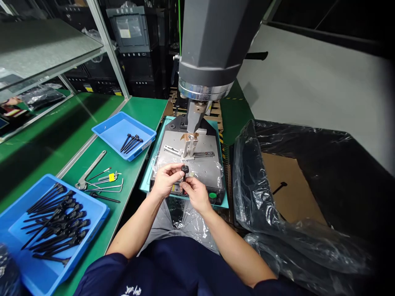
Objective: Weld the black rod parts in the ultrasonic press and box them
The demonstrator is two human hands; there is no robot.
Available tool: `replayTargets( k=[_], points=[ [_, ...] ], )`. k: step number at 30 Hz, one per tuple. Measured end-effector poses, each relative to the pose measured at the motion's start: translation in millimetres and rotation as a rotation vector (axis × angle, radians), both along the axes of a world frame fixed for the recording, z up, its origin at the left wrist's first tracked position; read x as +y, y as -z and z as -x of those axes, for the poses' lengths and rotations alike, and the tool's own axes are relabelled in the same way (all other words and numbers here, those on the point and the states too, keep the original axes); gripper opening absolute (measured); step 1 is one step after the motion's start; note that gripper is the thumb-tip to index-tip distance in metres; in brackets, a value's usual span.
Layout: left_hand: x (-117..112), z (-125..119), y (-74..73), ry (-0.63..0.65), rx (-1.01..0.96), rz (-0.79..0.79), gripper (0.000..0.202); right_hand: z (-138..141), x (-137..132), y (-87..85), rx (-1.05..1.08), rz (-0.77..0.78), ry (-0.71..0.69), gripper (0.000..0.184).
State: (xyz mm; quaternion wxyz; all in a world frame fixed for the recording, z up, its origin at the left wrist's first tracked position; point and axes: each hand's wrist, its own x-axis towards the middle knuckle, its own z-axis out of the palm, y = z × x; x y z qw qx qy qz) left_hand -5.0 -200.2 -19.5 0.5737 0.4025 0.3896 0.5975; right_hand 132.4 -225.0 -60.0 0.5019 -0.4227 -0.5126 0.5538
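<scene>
Blue tray of black pins

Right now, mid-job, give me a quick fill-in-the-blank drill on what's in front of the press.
The left hand and right hand pinch one small part coloured ___.
The fuller tray of pins is coloured ___.
The bag-lined box stands on the person's ___ side.
Missing: black; blue; right.

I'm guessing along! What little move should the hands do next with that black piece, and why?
Probably carry the black piece forward to the metal fixture: the left hand and right hand pinch it just before that fixture.
</scene>
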Motion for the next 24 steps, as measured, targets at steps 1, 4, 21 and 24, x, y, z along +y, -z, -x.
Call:
replayTargets(
  k=[1,4,21,24],
  points=[
    [-0.8,1.4,0.6,-0.011,-0.006,0.004,0.033,2.9,-0.3,0.6,0.008,0.009,-0.009,0.030],
    [-4.1,7.9,2.6,-0.056,-0.021,0.005,0.033,12.6,0.8,3.2,0.009,0.026,-0.038,0.030],
    [-28.8,63.5,18.2,-0.219,-0.158,0.151,0.029,51.1,-4.2,22.5,-0.164,-0.047,-0.070,0.023],
    [-29.0,68.3,18.8,-0.226,-0.189,0.171,0.028,53.6,-4.9,21.6,-0.213,-0.090,-0.062,0.022]
  ],
)
